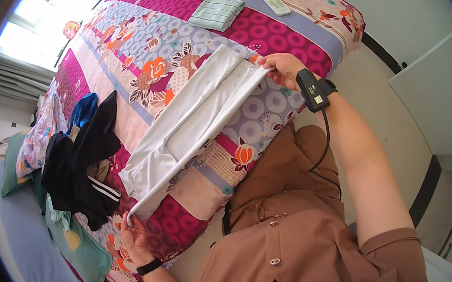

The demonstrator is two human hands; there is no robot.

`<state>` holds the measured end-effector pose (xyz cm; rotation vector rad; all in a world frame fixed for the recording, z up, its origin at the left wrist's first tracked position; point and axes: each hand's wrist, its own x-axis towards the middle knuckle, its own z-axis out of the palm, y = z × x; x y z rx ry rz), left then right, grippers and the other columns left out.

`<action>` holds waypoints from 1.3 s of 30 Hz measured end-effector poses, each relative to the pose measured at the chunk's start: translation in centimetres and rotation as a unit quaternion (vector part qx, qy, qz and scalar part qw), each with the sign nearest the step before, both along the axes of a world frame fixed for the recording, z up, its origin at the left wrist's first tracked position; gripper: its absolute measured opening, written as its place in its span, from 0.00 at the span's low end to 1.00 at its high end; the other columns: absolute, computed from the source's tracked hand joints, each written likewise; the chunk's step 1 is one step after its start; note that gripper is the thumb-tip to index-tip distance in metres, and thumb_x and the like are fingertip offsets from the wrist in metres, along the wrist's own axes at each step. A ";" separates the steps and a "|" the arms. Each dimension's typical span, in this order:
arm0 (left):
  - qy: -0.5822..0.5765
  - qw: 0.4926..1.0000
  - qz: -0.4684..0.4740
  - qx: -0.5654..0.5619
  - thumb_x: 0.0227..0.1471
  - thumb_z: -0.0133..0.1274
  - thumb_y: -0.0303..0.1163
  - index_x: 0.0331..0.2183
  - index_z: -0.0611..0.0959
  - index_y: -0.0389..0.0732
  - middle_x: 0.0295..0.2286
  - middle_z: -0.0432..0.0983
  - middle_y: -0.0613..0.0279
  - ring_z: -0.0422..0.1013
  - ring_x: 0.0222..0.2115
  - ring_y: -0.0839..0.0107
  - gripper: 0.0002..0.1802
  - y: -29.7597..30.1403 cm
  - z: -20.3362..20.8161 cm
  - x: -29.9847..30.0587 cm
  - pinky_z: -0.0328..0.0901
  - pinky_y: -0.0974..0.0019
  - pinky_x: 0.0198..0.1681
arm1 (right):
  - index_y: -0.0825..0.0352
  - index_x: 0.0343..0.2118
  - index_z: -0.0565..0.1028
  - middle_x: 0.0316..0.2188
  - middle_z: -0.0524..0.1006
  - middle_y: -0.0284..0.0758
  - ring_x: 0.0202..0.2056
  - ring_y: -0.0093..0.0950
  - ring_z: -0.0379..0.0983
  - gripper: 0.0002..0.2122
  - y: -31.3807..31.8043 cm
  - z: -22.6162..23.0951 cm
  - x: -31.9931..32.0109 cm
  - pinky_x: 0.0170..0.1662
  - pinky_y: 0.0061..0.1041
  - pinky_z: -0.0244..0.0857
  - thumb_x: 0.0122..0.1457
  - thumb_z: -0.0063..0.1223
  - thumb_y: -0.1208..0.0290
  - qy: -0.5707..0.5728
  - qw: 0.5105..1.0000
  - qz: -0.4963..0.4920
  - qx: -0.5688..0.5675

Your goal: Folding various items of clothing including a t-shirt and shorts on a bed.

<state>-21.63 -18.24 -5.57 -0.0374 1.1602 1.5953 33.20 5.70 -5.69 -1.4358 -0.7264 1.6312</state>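
Note:
A white garment (186,120), folded into a long strip, lies across the patterned bedspread (252,108); its exact kind I cannot make out. My right hand (284,69) pinches its far right corner between thumb and fingers. At the near left end, my left hand (136,237) grips the other corner of the same long edge. Between the two hands that edge is drawn out straight and slightly raised along the bed's side. Wrinkles run through the cloth near the left end.
A folded striped cloth (216,13) and a white remote control (275,4) lie farther back on the bed. Dark clothes (81,163) are heaped at the left, beside green pillows (77,244). A white door (444,88) stands at the right.

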 end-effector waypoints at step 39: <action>0.612 0.754 -0.078 -0.226 0.49 0.55 0.43 0.25 0.77 0.28 0.23 0.75 0.57 0.67 0.24 0.70 0.22 14.3 -10.3 -7.8 0.63 0.66 0.30 | 0.66 0.36 0.73 0.33 0.77 0.44 0.39 0.42 0.73 0.15 12.6 -5.8 -9.1 0.43 0.39 0.66 0.53 0.53 0.59 -0.561 0.808 0.033 0.175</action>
